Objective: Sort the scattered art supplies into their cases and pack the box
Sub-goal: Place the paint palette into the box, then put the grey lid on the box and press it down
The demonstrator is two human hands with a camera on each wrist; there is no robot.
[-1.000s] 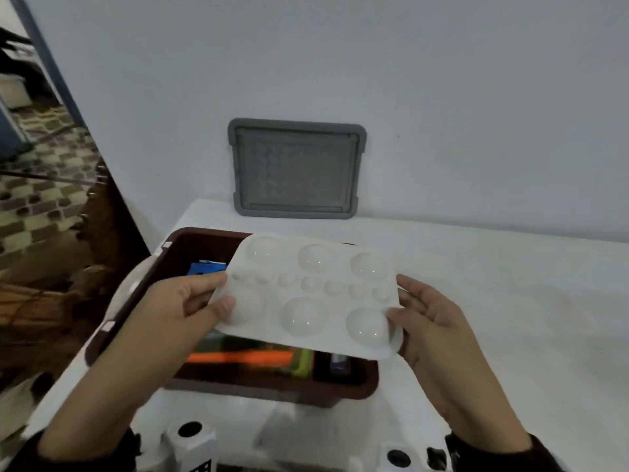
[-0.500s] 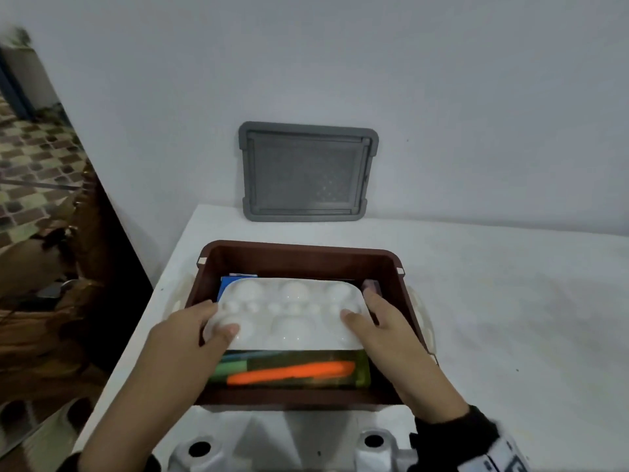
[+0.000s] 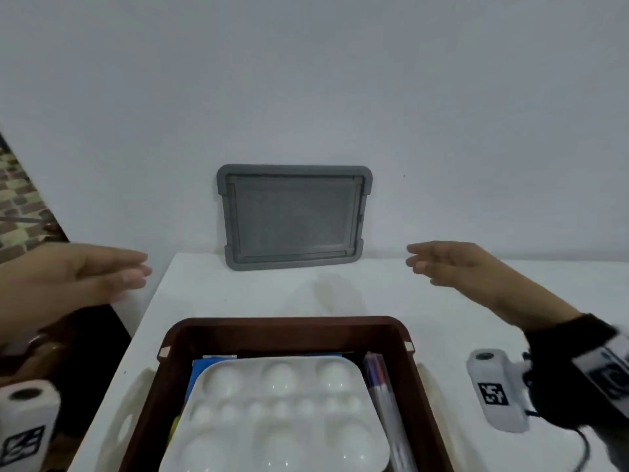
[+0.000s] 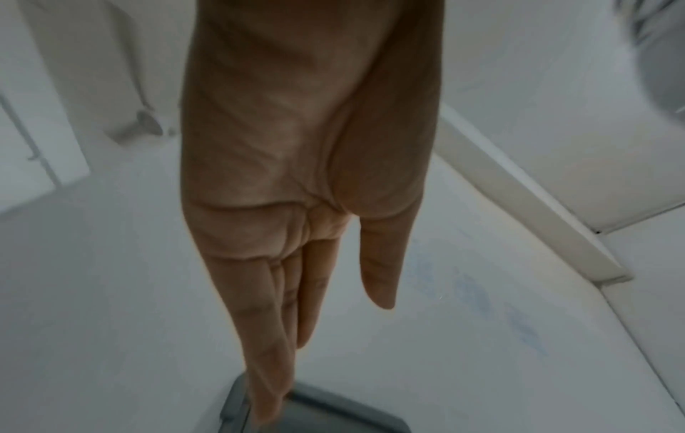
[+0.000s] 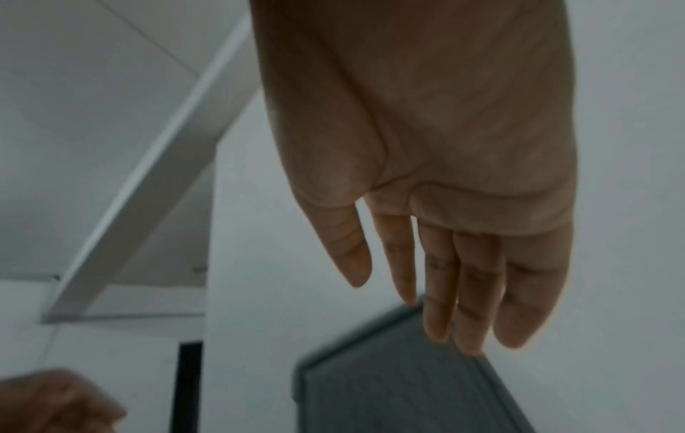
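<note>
A white paint palette (image 3: 279, 413) lies flat inside the brown box (image 3: 289, 327) at the bottom of the head view, on top of a blue case (image 3: 199, 367) and beside a clear pen case (image 3: 383, 386). The grey lid (image 3: 294, 216) leans upright against the wall behind the box. Both hands are raised in the air and empty. My left hand (image 3: 112, 270) reaches from the left and my right hand (image 3: 432, 264) from the right, either side of the lid (image 5: 407, 386), fingers straight. In the left wrist view the left hand's fingers (image 4: 267, 351) point at the lid's corner (image 4: 318, 416).
The white table (image 3: 476, 294) carries the box and stands against a white wall (image 3: 306, 80). The table's left edge drops off to a dark gap and a patterned floor (image 3: 20, 206). Bare tabletop lies to the right of the box.
The palette was carried over the box, laid inside it and let go. Both hands have since lifted out of the box and moved forward toward the lid.
</note>
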